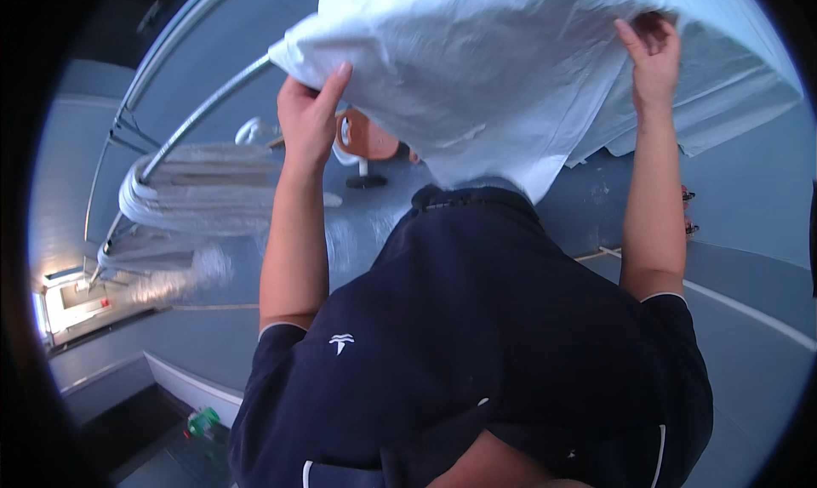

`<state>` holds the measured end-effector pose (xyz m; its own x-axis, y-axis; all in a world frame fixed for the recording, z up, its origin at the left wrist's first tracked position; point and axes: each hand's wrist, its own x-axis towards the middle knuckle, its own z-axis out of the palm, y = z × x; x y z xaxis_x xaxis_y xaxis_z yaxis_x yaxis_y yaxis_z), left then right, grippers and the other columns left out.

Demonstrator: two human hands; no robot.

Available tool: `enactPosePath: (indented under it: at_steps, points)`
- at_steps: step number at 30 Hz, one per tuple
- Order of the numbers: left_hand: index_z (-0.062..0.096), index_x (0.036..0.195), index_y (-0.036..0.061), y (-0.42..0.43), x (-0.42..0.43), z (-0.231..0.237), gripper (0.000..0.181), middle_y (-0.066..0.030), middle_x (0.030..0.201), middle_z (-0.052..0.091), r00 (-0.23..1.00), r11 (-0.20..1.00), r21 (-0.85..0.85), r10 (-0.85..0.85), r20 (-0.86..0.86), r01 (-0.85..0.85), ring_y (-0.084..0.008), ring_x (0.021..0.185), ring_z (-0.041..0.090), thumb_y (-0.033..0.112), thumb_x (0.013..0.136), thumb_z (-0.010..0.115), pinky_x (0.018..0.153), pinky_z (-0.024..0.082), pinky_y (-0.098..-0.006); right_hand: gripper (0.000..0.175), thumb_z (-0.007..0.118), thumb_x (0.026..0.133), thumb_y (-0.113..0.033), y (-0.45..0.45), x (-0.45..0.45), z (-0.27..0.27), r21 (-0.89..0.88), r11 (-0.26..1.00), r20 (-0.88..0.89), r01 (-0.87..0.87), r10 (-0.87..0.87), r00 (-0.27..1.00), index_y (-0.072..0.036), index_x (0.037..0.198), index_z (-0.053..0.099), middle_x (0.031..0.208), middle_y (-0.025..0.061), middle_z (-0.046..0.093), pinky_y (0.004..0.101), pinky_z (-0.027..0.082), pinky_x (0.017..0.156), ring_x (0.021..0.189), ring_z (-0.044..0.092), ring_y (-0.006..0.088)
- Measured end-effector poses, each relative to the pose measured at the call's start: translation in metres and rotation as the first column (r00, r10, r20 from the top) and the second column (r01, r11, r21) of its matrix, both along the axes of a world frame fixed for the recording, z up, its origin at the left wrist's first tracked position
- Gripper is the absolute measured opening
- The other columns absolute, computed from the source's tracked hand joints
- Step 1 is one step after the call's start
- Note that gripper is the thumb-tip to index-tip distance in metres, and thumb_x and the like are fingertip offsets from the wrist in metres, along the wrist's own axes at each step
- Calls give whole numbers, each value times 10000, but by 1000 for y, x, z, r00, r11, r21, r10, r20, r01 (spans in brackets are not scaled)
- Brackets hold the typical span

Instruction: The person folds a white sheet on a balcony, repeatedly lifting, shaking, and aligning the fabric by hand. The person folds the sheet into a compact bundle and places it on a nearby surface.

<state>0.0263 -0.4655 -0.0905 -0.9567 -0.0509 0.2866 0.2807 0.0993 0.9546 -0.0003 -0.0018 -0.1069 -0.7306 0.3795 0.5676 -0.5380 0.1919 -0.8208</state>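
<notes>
A wide white fabric sheet [485, 73] spreads in front of me, wrinkled, with its lower corner hanging near my waist. My left hand [306, 121] grips its left edge, the thumb lying on top of the cloth. Beside that hand, a corner of the sheet covers the end of a curved metal rail [210, 95]. At the upper right, my right hand [656, 60] holds the fabric with thumb and curled fingers; the fingertips are partly hidden in shadow among the folds.
Grey-white cloth [204, 194] drapes in layers over a metal rack on the left. Beyond my left hand stands an orange chair [367, 134]. A green plastic bottle [203, 422] is at the lower left. More pale fabric [721, 99] hangs at the right, above the blue-grey floor [753, 264].
</notes>
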Motion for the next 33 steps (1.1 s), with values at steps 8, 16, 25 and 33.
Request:
enactPosePath:
  at_steps: [8, 16, 25, 33]
  points:
    - [689, 1164, -4, 2, 11, -7, 313, -70, 1108, 729, 998, 995, 94, -45, 49, 40, -135, 1016, 656, 208, 950, 776, 937, 490, -298, 620, 849, 862, -92, -7, 4, -3, -168, 984, 40, 53, -47, 998, 79, 1324, 472, 1273, 149, 633, 330, 463, 1051, 1167, 614, 214]
    - [683, 1079, -38, -8, 34, 5, 261, -76, 887, 758, 987, 956, -268, -90, 130, 122, -162, 775, 735, 163, 928, 755, 717, 579, -315, 275, 746, 916, -13, 27, 52, -6, 68, 997, 299, 43, -61, 952, 46, 1169, 656, 1150, 89, 707, 314, 516, 924, 1038, 646, 147]
    - [656, 1157, -28, -63, 54, 81, 337, -169, 1048, 750, 908, 699, -580, -334, 253, 419, -284, 941, 741, 155, 893, 757, 828, 566, -362, 369, 779, 880, -49, 30, 66, 52, 334, 905, 120, 265, -319, 940, -5, 1201, 603, 1126, 99, 664, 319, 525, 886, 1013, 645, 176]
    - [604, 1232, -17, -93, -24, 138, 306, -118, 1038, 692, 978, 974, -104, -204, -34, 199, -169, 931, 675, 162, 991, 663, 809, 553, -303, 365, 755, 923, -179, -2, -21, 164, 588, 809, 192, 13, -155, 969, -35, 1221, 604, 1177, 116, 670, 343, 520, 937, 1099, 653, 224]
